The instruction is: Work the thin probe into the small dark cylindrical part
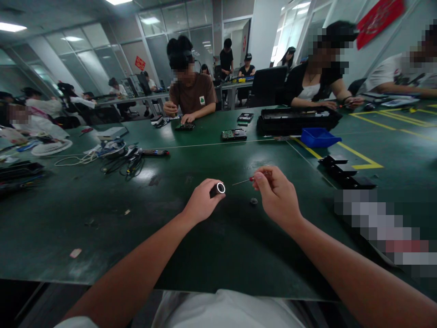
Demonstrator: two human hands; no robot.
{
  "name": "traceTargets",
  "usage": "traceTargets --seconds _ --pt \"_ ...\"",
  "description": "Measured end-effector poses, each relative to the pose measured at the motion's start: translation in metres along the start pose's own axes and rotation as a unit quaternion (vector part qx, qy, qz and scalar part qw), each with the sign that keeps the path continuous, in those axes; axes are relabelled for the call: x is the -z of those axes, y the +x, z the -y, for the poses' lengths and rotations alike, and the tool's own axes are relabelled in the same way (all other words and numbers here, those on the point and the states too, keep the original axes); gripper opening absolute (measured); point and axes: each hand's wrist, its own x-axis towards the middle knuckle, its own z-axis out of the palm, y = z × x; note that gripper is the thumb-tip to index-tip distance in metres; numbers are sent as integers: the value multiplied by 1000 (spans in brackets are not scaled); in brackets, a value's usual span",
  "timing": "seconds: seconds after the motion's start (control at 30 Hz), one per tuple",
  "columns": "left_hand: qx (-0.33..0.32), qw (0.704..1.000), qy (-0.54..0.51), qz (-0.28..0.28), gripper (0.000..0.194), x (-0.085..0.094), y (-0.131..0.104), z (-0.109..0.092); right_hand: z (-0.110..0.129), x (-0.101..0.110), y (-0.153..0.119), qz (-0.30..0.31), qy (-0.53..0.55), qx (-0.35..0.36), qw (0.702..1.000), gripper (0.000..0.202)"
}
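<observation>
My left hand point(202, 200) is wrapped round a short dark cylinder point(218, 188) with a pale ring at its end, which faces right. What the cylinder is exactly, I cannot make out. A screwdriver point(251, 179) with a red handle and thin metal shaft is pinched in my right hand point(278, 193). Its tip points left toward the cylinder, a small gap apart from it. On the table just below the screwdriver lies a small round dark piece point(253, 201). Both hands are above the green tabletop point(205, 255).
A cable bundle point(131, 161) and a dark tool point(155, 153) lie to the left. Ahead sit a hard drive point(234, 134), a long black case point(298, 119) and a blue bin point(319, 136). Black brackets point(346, 173) lie on the right. A person point(193, 89) works opposite.
</observation>
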Motion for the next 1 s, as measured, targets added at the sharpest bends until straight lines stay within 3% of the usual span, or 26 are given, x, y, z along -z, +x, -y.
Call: traceTargets --seconds 0.13,0.4,0.53,0.63,0.8,0.9,1.0 --pt "0 1000 -10 16 35 -2 1 -4 3 4 0 -41 17 11 999 20" --pt "9 987 43 153 39 -14 12 -33 1 6 2 -70 13 9 997 27" --pt "-31 973 97 207 30 -29 26 -45 1 7 2 -72 10 15 997 26" --pt "-74 962 146 218 35 -46 38 -48 2 8 2 -75 -1 20 997 25" --pt "-85 936 219 263 34 -67 57 -52 3 9 2 -74 -1 26 997 24" --pt "-103 928 223 281 27 -67 63 -52 3 9 2 -72 -1 26 997 24" --pt "-102 932 198 286 23 -57 61 -47 4 9 2 -73 -2 21 997 24"
